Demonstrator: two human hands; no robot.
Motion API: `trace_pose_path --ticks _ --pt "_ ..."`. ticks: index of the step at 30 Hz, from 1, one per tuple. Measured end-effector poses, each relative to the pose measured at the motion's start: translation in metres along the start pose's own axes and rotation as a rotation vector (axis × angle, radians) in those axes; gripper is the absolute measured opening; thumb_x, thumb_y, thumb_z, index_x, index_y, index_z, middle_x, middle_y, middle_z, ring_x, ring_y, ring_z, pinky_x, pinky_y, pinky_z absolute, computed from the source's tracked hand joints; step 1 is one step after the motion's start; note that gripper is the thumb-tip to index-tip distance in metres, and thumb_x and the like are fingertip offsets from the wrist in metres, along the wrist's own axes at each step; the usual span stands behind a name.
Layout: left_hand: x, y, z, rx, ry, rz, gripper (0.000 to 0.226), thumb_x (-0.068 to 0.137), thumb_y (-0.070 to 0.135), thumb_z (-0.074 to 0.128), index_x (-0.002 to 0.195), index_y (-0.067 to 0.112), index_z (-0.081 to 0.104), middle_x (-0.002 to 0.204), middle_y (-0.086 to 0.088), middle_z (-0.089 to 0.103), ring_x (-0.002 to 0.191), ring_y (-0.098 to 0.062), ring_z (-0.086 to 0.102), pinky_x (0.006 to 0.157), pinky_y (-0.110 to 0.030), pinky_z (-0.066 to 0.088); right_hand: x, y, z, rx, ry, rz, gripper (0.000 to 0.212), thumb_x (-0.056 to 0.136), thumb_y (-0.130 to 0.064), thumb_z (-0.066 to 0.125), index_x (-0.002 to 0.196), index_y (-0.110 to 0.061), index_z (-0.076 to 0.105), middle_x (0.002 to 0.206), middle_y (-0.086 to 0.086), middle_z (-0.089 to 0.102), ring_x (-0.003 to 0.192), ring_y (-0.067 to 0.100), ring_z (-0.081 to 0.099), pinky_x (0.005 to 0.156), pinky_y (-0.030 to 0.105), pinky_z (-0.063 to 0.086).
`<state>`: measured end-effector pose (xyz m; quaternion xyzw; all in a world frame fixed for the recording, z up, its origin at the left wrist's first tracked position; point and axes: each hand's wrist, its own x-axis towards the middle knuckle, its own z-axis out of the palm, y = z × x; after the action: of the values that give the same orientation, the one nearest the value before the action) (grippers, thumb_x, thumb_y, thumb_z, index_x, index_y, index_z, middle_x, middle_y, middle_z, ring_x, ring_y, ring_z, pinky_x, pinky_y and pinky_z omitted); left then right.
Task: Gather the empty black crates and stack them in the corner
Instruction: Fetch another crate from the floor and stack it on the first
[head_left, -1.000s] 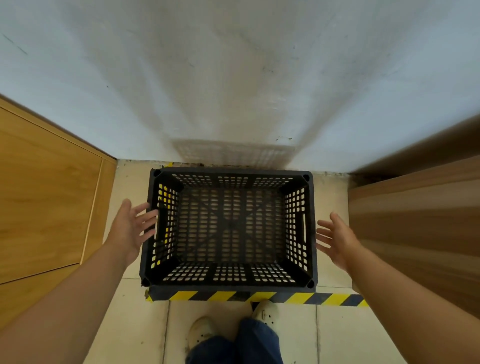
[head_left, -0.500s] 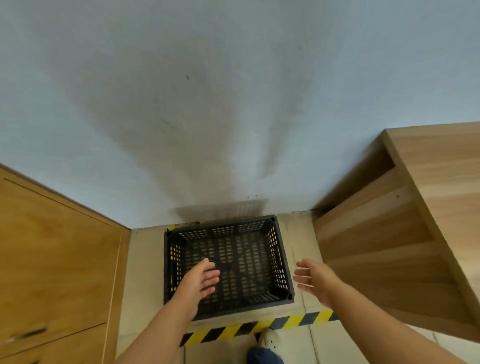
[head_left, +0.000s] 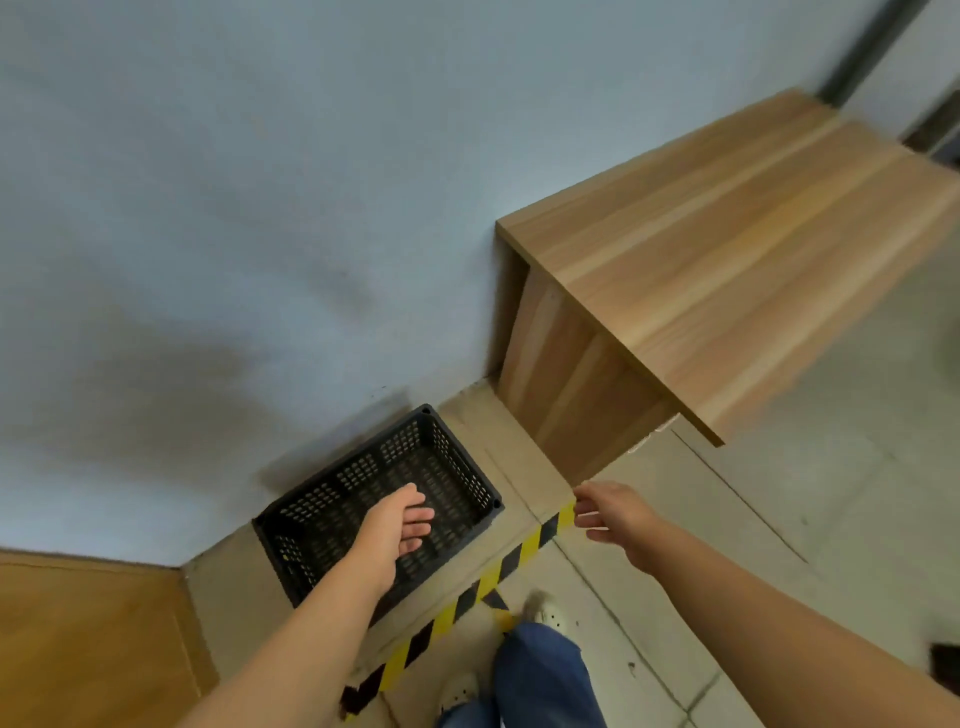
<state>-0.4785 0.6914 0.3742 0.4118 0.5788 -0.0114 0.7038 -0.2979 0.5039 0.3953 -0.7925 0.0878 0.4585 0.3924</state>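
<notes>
1. Sitting on the tiled floor (head_left: 649, 525) against the pale wall (head_left: 234, 208), the black crate (head_left: 322, 512) lay empty and open side up, in the gap between a wooden panel (head_left: 88, 644) on the left and a wooden tabletop (head_left: 727, 249) on the right.
2. Its far rim ran just beside the wall; its near edge lay just behind a strip of yellow-and-black tape (head_left: 524, 548) on the floor.
3. Bare floor showed between the crate and the tabletop's side panel, and wider open tiles spread to the right.
4. The left hand (head_left: 397, 525) hovered over the crate's interior, grip slack and empty, fingers loosely extended.
5. The right hand (head_left: 608, 512) hung above the tape's right end, clear of the crate, fingers loosely curled and holding nothing.
6. Against a second earlier, both hands had left the crate's sides, the view had pulled back and swung right, and more tabletop showed.
7. No readable writing appeared.
</notes>
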Motion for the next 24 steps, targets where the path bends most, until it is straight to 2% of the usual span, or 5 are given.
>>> trace_pose_path --ticks 7,13,17,20,24 --pt "-0.049 -0.027 0.094 0.232 -0.211 -0.001 0.035 0.096 0.026 0.047 0.115 -0.001 0.059 0.089 -0.010 0.063 0.075 -0.019 0.056 0.067 -0.028 0.044 -0.076 0.084 -0.090 0.111 0.160 0.044 0.017 0.094 -0.020 0.049 0.102 -0.006 0.055 0.095 0.011 0.057 0.077 0.020 0.055 0.063 0.026 0.043" --pt "-0.104 -0.077 0.192 0.430 -0.390 -0.006 0.029 0.097 0.026 0.045 0.108 0.002 0.056 0.085 -0.008 0.061 0.072 -0.017 0.054 0.062 -0.026 0.041 -0.141 0.181 -0.176 0.311 0.307 0.074 0.012 0.094 -0.017 0.048 0.099 -0.008 0.053 0.086 0.007 0.056 0.069 0.016 0.055 0.063 0.025 0.042" --pt "-0.138 -0.125 0.253 0.555 -0.497 0.005 0.032 0.098 0.028 0.043 0.111 0.002 0.055 0.091 -0.009 0.063 0.073 -0.018 0.057 0.061 -0.026 0.044 -0.189 0.257 -0.231 0.449 0.405 0.114 0.009 0.094 -0.017 0.049 0.093 -0.010 0.053 0.089 0.009 0.056 0.070 0.017 0.055 0.063 0.025 0.043" --pt "-0.170 -0.168 0.301 0.611 -0.544 0.047 0.032 0.098 0.030 0.042 0.107 0.003 0.056 0.088 -0.008 0.063 0.074 -0.018 0.057 0.060 -0.026 0.044 -0.225 0.319 -0.273 0.528 0.477 0.140 0.010 0.093 -0.017 0.050 0.097 -0.008 0.054 0.091 0.010 0.056 0.071 0.017 0.055 0.062 0.025 0.043" --pt "-0.220 -0.232 0.364 0.674 -0.594 0.041 0.026 0.097 0.031 0.044 0.091 0.009 0.057 0.083 -0.006 0.062 0.069 -0.016 0.056 0.055 -0.025 0.042 -0.266 0.403 -0.328 0.621 0.558 0.194 0.015 0.094 -0.019 0.051 0.102 -0.006 0.055 0.103 0.015 0.060 0.081 0.022 0.059 0.071 0.030 0.048"
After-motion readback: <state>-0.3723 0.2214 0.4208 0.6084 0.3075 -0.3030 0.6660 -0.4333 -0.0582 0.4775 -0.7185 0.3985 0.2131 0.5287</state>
